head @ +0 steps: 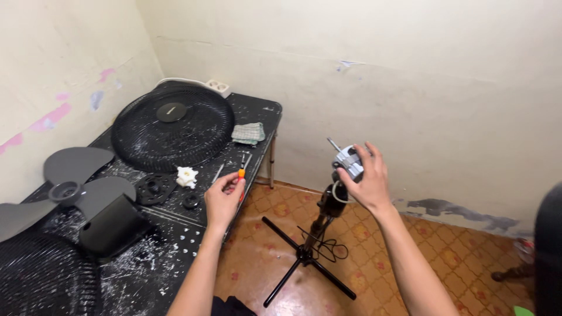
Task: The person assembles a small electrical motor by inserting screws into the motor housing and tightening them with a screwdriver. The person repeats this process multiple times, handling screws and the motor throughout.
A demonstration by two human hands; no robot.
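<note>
My right hand (366, 178) grips the bare grey fan motor (346, 161) on top of a black stand (310, 248) that rests on the tiled floor. A metal shaft sticks up from the motor to the left. My left hand (224, 198) is at the table's right edge with its fingers closed on the orange-handled screwdriver (241, 172), whose tip points away from me.
The black table (175, 246) holds a black fan grille (172, 126), grey fan blades (73, 187), a black housing (111, 225), a white plastic nut (187, 177), black rings (155, 188), a checked cloth (248, 133) and a white power strip (216, 86). A second grille (41, 281) lies near left.
</note>
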